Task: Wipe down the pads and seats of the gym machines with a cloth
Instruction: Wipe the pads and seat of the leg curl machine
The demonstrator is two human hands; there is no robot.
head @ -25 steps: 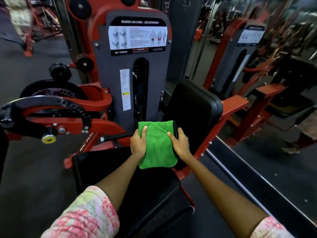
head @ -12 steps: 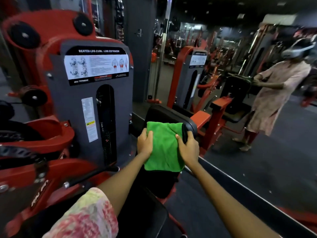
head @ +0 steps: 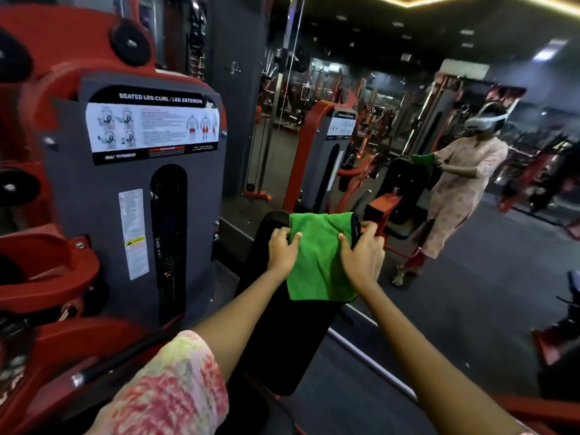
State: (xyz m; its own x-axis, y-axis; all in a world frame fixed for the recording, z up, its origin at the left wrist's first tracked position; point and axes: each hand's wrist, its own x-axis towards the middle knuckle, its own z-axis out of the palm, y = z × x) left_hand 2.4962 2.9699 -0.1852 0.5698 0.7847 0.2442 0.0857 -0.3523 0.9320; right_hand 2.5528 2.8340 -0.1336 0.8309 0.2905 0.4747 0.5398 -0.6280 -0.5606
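Both hands grip one cloth at frame centre: left hand pinches its left edge, right hand its right, draped over the top of the backrest pad. Keep it taut, drag down the full face. One cloth, one pad, two hands; fingers behind the pad probably curled, hidden.

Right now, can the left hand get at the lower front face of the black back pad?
Probably yes. The left hand grips the green cloth at the top of the back pad, and the pad's black face below it lies bare, with nothing in the way.
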